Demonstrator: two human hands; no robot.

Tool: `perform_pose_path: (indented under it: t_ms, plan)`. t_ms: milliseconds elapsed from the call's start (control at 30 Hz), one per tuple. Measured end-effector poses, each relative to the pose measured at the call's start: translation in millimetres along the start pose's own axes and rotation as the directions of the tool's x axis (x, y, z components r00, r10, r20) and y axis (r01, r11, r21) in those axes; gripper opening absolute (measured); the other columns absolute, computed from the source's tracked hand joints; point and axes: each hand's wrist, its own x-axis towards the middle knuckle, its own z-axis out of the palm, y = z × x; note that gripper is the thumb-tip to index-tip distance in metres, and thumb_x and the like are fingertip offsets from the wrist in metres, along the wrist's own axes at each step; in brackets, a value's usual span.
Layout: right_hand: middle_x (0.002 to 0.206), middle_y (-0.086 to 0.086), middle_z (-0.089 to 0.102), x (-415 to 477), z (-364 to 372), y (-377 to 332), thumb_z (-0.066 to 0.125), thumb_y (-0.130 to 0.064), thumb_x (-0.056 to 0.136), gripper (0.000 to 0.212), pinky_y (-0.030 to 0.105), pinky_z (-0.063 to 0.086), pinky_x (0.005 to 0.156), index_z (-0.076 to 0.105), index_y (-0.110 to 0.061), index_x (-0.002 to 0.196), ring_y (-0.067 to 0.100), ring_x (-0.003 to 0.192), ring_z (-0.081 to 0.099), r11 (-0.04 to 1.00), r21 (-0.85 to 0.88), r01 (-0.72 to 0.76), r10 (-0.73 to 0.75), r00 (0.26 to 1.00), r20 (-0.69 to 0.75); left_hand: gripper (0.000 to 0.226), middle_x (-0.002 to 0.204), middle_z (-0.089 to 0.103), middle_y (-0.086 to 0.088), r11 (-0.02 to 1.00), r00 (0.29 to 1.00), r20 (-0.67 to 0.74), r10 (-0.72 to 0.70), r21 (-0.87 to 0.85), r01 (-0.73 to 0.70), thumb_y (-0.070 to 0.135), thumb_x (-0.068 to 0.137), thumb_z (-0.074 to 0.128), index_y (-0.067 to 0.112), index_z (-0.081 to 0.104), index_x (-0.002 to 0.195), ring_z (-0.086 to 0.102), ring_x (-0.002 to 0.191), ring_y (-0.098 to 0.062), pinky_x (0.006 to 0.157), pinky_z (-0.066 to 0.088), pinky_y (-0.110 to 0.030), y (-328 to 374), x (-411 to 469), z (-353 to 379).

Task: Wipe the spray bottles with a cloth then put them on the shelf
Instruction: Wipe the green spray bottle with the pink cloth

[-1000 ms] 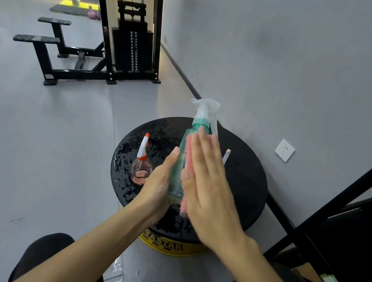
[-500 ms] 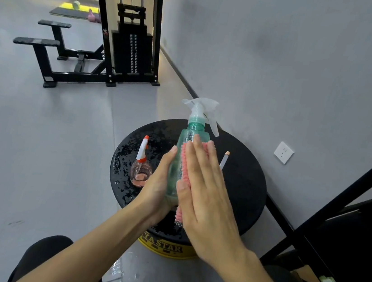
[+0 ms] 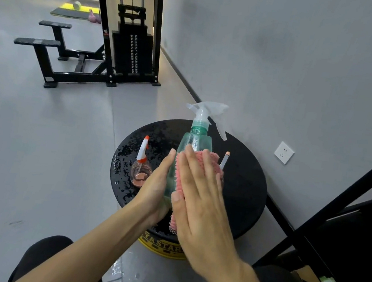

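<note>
Three spray heads show on the wet round black table, and none has reached the shelf at the near right, so the task looks to be in its early part. The green bottle stands upright over the middle of the table, in mid-wipe. The left hand grips its left side, thumb up along the wall. The right hand lies flat with straight fingers, pressing the pink cloth against the bottle's near face. A small pink bottle waits at the left, and a third nozzle pokes up just right of the cloth; both appear unwiped.

Compared with a second ago, the right hand and cloth have slid down the bottle toward its base: the fingertips were at the shoulder, and now more bare green wall shows above them.
</note>
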Motion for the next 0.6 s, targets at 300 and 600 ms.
perform_pose_path:
  t_ms: [300,600]
  plan:
    - [0.162,-0.015,-0.006,53.2,-23.2,15.3,0.016,-0.036,0.105,0.052,0.033,-0.001,0.123,0.007,-0.025,0.155,0.0,0.146,-0.018,0.985,0.146,-0.094,0.098,0.995,-0.025,0.044,0.084,0.077,0.0,1.0,0.998,0.062,-0.001,0.027,0.0,0.05,0.1,0.037,0.023,0.069,0.113,0.074,0.07,-0.015,0.05,0.056,-0.031,-3.0,-5.9,7.5]
    - [0.162,-0.018,-0.005,21.2,-4.4,6.6,0.016,-0.032,0.103,0.052,0.048,0.008,0.122,0.01,-0.028,0.154,0.005,0.148,-0.015,0.997,0.04,-0.071,0.073,0.997,-0.033,0.046,0.114,0.074,-0.002,0.999,1.0,0.014,-0.017,0.047,0.016,0.052,0.098,0.037,0.026,0.07,0.117,0.072,0.097,-0.013,0.07,0.056,-0.024,-2.0,-8.1,11.1]
